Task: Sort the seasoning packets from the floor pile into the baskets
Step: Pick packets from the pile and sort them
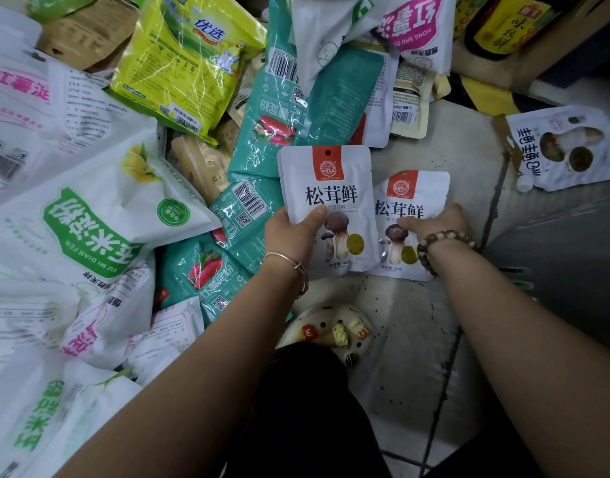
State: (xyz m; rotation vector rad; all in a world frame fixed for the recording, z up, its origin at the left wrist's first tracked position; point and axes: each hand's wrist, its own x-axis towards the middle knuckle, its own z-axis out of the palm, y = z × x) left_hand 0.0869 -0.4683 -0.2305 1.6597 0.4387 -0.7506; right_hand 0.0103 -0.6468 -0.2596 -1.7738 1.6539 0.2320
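In the head view we see the left hand (pixel 293 232) pinching the first mushroom packet (pixel 327 188) at its left edge, thumb on the front and fingers behind. The right hand (pixel 434 225) grips the second mushroom packet (pixel 413 201) at its right edge, thumb pressed on the print. Both packets stand lengthwise away from us, red hang-hole tabs at the far end, lettering upright to us; the first overlaps the second's left edge. Each is a small white pouch with black characters and brown mushrooms pictured below. Left of and beyond the left hand spreads the pile (pixel 131 174) of teal, yellow-green and white bags. Beyond and to the right of the right hand a third mushroom packet (pixel 565 146) lies on the grey tiled floor (pixel 434 339), turned the other way. Below the hands we see a cream shoe (pixel 331 329) with charms.
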